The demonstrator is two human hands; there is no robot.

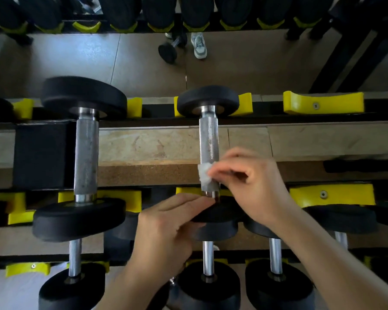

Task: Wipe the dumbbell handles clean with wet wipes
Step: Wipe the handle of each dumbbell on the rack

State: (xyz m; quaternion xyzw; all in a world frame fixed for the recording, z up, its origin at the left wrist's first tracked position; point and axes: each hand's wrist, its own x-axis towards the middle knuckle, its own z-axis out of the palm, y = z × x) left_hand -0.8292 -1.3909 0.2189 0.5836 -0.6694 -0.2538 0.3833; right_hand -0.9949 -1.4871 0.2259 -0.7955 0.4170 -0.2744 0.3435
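A black dumbbell with a knurled silver handle (208, 144) lies across the top tier of the rack, resting in yellow saddles. My right hand (253, 182) pinches a small crumpled white wet wipe (203, 173) against the near end of that handle. My left hand (166, 227) lies on the dumbbell's near black head (220, 214), fingertips at the collar. A larger dumbbell (85, 153) with a duller grey handle rests to the left on the same tier.
Empty yellow saddles (323, 105) sit to the right on the top tier. Lower tiers hold several smaller dumbbells (208, 276). A mirror at the top reflects a shoe (198, 45), a floor dumbbell and more racked weights.
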